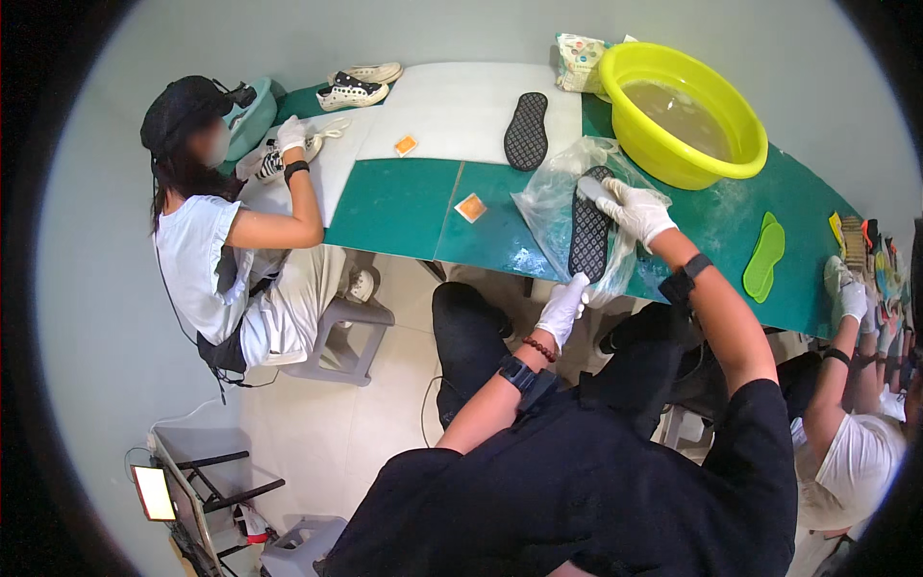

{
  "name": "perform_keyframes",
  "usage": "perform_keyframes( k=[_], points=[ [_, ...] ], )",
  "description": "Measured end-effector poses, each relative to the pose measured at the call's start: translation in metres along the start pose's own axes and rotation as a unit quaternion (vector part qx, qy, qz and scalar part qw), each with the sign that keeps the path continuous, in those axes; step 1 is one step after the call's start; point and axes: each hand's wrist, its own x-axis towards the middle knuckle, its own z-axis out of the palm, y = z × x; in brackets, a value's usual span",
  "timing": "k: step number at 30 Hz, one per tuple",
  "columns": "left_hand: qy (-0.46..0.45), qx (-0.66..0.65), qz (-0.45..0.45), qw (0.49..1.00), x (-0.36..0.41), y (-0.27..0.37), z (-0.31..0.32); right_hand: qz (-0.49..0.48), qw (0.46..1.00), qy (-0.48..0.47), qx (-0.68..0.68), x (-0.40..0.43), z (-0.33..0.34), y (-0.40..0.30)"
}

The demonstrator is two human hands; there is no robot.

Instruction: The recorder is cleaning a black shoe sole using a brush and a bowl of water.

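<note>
A black shoe insole with a pale diamond pattern (591, 231) lies over a clear plastic bag (548, 191) on the green table. Its near end is pinched by my left hand (564, 310), in a white glove. My right hand (638, 210), gloved too, holds a flat whitish oval object (594, 190) against the insole's upper part; its kind cannot be told. A second patterned insole (526, 132) lies on a white sheet (454, 108) beyond. Two small orange-and-white square packets (471, 208) (406, 145) lie to the left.
A yellow basin (750, 162) of cloudy water stands at the back right, beside a printed bag (579, 61). Green insoles (764, 260) lie to the right. A co-worker (195, 252) handles a striped shoe (272, 162) at left, near other shoes (353, 94). More people sit at right.
</note>
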Motion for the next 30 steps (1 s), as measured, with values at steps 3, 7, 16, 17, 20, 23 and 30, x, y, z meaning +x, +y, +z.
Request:
perform_keyframes(
  k=[3,7,16,17,20,23,30],
  points=[
    [-0.009,0.002,-0.005,1.0,0.001,-0.003,-0.001,-0.068,0.997,-0.035,-0.02,-0.031,-0.01,-0.022],
    [-0.005,0.001,-0.001,1.0,0.005,-0.008,-0.005,-0.058,0.985,-0.138,-0.082,-0.075,-0.016,-0.053],
    [-0.014,0.023,0.019,0.999,0.005,-0.01,-0.002,-0.059,0.994,0.038,-0.082,-0.056,0.037,-0.06],
    [-0.012,0.032,0.023,0.999,0.005,-0.009,-0.002,-0.077,0.989,0.036,-0.121,-0.052,0.042,-0.061],
    [0.024,-0.013,0.05,0.998,0.003,-0.01,0.005,-0.082,0.984,0.029,-0.154,-0.046,0.047,-0.058],
    [0.055,-0.013,0.027,0.998,0.005,-0.01,0.006,-0.112,0.977,0.051,-0.172,-0.042,0.049,-0.056],
    [0.099,0.013,0.033,0.994,0.002,-0.008,0.012,-0.031,0.987,0.034,-0.156,-0.007,0.041,-0.042]
  ],
)
